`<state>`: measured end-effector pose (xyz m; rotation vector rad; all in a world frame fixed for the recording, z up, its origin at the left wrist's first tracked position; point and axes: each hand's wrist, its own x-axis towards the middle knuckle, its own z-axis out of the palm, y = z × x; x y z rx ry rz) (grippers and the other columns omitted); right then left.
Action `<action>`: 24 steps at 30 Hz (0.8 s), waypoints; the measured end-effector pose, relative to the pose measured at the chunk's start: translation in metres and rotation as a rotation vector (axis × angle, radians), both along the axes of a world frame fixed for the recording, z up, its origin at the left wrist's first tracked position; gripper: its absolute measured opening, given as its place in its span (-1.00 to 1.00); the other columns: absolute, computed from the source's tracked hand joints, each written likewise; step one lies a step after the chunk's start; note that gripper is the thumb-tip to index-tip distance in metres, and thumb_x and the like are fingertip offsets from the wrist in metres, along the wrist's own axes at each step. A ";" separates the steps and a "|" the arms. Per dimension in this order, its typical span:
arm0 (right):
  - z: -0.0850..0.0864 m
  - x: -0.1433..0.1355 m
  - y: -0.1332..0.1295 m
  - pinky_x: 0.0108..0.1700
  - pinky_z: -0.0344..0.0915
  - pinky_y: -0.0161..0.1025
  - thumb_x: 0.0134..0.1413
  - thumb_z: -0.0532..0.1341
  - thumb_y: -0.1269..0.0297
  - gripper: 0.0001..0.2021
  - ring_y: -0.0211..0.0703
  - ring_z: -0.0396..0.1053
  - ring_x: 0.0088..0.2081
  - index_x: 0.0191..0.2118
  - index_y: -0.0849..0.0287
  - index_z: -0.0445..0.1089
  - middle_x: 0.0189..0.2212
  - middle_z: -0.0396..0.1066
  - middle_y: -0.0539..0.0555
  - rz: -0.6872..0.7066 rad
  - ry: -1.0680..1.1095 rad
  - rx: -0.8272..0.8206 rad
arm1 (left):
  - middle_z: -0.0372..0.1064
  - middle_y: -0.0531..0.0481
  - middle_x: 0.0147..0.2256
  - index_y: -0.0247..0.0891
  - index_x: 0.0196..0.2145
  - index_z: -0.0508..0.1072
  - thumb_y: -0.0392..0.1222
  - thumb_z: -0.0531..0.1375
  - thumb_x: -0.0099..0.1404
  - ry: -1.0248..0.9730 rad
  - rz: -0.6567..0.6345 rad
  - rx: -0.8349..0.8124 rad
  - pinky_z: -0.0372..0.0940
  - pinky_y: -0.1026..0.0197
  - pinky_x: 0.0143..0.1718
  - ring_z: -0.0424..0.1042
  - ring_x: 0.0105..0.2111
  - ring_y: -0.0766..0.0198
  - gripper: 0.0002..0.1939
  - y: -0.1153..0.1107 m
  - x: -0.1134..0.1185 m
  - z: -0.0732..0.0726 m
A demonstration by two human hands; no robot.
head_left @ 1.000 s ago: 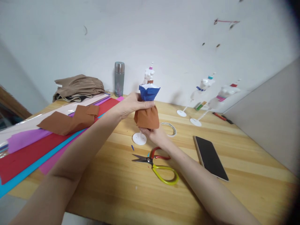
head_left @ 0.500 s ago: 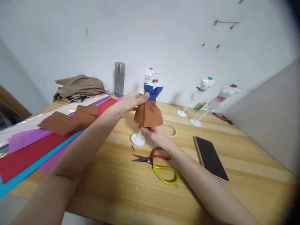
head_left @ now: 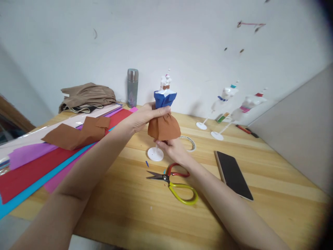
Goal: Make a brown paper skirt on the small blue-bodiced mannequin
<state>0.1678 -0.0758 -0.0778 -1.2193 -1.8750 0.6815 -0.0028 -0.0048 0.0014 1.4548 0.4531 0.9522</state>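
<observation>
A small white mannequin on a round white base wears a blue top and a flared brown paper skirt. At its waist, my left hand is closed round it, the thumb across the front. Under the skirt's hem, my right hand grips the thin stand; some of its fingers are hidden by the skirt. Scissors with red and yellow handles lie open on the table below the hands. Behind the right wrist is a roll of white tape.
On the left, coloured paper sheets, brown paper pieces and a folded brown cloth. A flask stands by the wall. Two mannequins and a black phone are on the right.
The dressed mannequin has turned and become more upright, its top shifting left and its base slightly right. My left thumb now reaches across the waist, lower than before.
</observation>
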 end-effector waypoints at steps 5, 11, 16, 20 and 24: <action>0.002 0.004 -0.001 -0.16 0.34 -0.13 0.20 0.19 0.13 -0.78 -0.08 0.36 -0.27 -0.21 0.15 0.47 -0.33 0.46 0.08 0.085 0.026 -0.080 | 0.61 -0.31 -0.06 -0.36 -0.09 0.56 0.38 0.48 0.01 0.005 -0.146 0.005 0.23 -0.26 0.28 0.52 0.09 -0.21 -0.23 0.005 -0.004 0.000; 0.003 0.007 -0.002 -0.06 0.38 -0.10 0.19 0.17 0.09 -0.76 -0.03 0.43 -0.17 -0.23 0.12 0.48 -0.26 0.50 0.08 0.138 0.023 -0.156 | 0.62 -0.20 0.00 -0.23 -0.02 0.58 0.54 0.30 0.13 -0.059 -0.124 0.014 0.27 -0.14 0.26 0.49 0.18 -0.13 -0.20 0.011 -0.007 -0.001; 0.011 0.009 -0.003 0.10 0.38 -0.03 0.08 0.22 0.12 -0.80 0.07 0.46 -0.04 -0.29 0.11 0.50 -0.18 0.56 0.12 0.146 0.007 -0.166 | 0.62 -0.32 -0.02 -0.35 -0.06 0.62 0.46 0.43 0.02 -0.008 -0.161 0.111 0.29 -0.16 0.23 0.54 0.10 -0.17 -0.18 0.009 -0.009 0.001; 0.018 0.010 -0.003 0.06 0.41 -0.05 0.04 0.26 0.15 -0.85 0.07 0.49 -0.08 -0.31 0.06 0.52 -0.20 0.59 0.09 0.218 0.050 -0.239 | 0.63 -0.31 -0.03 -0.33 -0.14 0.64 0.29 0.53 -0.02 0.033 -0.218 0.163 0.27 -0.14 0.28 0.54 0.11 -0.13 -0.32 0.005 -0.011 0.005; 0.016 0.010 -0.001 0.01 0.42 -0.05 -0.03 0.33 0.12 -0.84 0.05 0.48 -0.12 -0.35 0.06 0.51 -0.24 0.57 0.09 0.226 0.119 -0.284 | 0.65 -0.29 -0.09 -0.35 -0.14 0.63 0.13 0.59 -0.07 0.041 -0.218 0.125 0.29 -0.18 0.26 0.56 0.09 -0.12 -0.36 0.005 -0.009 0.003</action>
